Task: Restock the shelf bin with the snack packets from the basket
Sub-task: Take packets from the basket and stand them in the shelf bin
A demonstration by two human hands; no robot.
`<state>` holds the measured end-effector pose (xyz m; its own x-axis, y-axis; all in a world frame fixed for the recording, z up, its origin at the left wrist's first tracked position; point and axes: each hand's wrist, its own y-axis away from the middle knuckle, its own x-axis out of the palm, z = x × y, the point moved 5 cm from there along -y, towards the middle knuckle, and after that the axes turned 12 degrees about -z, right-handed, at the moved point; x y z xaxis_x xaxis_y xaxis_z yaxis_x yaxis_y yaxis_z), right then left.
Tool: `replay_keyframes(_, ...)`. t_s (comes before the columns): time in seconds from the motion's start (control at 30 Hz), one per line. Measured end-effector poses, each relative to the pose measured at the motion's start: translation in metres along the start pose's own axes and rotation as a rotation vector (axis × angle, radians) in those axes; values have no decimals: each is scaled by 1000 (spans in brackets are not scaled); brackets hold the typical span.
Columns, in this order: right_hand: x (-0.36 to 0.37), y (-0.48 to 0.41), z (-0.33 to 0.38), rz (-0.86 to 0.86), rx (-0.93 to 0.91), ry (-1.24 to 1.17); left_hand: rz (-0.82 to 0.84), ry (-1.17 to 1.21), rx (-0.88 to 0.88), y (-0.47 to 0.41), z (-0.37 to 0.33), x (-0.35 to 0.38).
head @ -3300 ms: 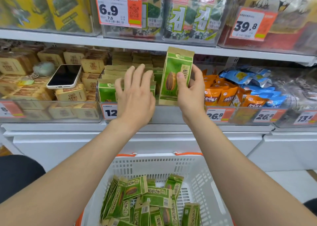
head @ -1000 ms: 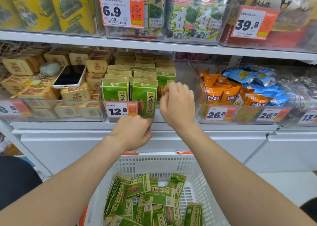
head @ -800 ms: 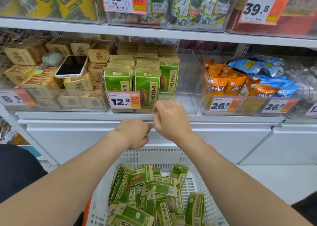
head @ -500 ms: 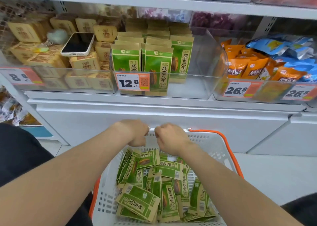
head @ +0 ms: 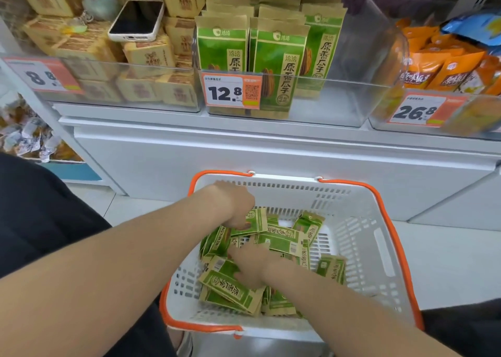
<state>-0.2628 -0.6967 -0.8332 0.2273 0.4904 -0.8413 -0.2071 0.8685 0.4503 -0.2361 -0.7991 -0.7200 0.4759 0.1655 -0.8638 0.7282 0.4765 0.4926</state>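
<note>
With the shelf bin (head: 352, 104) sitting half full, the left hand (head: 233, 203) is gripping a packet (head: 253, 221) in the basket (head: 379, 248), the right hand (head: 257, 264) spreading flat over many more.

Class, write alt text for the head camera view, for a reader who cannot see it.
A left hand and right hand reach into a white basket of green sunflower-seed packets. Above, a clear shelf bin holds upright matching packets, priced 12.8.
</note>
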Motion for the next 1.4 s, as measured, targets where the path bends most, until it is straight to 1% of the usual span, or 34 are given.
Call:
replay_keyframes(0.07, 6, 5, 7, -11, 8, -3, -8, 8, 1, 1, 1, -1)
replay_keyframes(0.17, 7, 9, 11, -25, 82, -11, -17, 17, -13, -1, 7, 1)
replay_keyframes(0.3, -4, 12, 0, 50, 191, 24, -42, 24, -19, -1, 12, 0)
replay_keyframes(0.37, -9, 15, -11, 99, 230, -9, -45, 25, -19, -1, 13, -1)
replay_keyframes(0.43, -15, 15, -20, 103, 249, -98, -37, 14, -12, 0, 13, -3)
replay_keyframes(0.5, -25, 14, -29, 68, 275, -237, -26, -8, -1, 3, 10, -6)
replay_keyframes(0.57, -40, 12, -37, 10, 317, -402, -18, -41, 14, 6, 7, -10)
replay_keyframes(0.63, -58, 10, -51, -86, 372, -536, 2, -33, 13, 8, 5, -12)
replay_keyframes(0.7, -81, 13, -67, -197, 444, -648, 37, 51, 0, 8, 7, -11)
replay_keyframes(0.77, -104, 21, -79, -289, 537, -824, 68, 171, -8, 9, 10, -9)
replay_keyframes(0.8, -115, 26, -81, -319, 608, -926, 55, 249, -21, 9, 12, -11)
replay_keyframes(0.83, -123, 30, -85, -336, 681, -1032, 12, 331, -29, 9, 12, -16)
replay_keyframes(0.9, -136, 36, -90, -316, 793, -1228, -162, 464, -19, 7, 11, -30)
replay_keyframes(0.93, -141, 38, -89, -287, 802, -1333, -265, 518, -12, 7, 11, -39)
replay_keyframes(1.0, -151, 39, -90, -266, 736, -1547, -438, 621, -25, 6, 15, -53)
replay_keyframes(1.07, -164, 44, -92, -374, 655, -1669, -567, 757, -77, 8, 25, -64)
replay_keyframes(1.1, -170, 48, -92, -485, 629, -1656, -617, 825, -111, 9, 29, -68)
replay_keyframes(1.17, -182, 58, -85, -800, 597, -1538, -693, 909, -169, 12, 34, -74)
replay_keyframes(1.23, -190, 64, -76, -1119, 556, -1441, -787, 927, -219, 14, 32, -81)
replay_keyframes(1.27, -193, 67, -72, -1238, 528, -1403, -854, 922, -242, 16, 31, -85)
replay_keyframes(1.3, -196, 69, -69, -1320, 498, -1369, -922, 911, -265, 19, 30, -89)
replay_keyframes(1.4, -207, 74, -64, -1471, 421, -1285, -1099, 815, -305, 32, 25, -105)
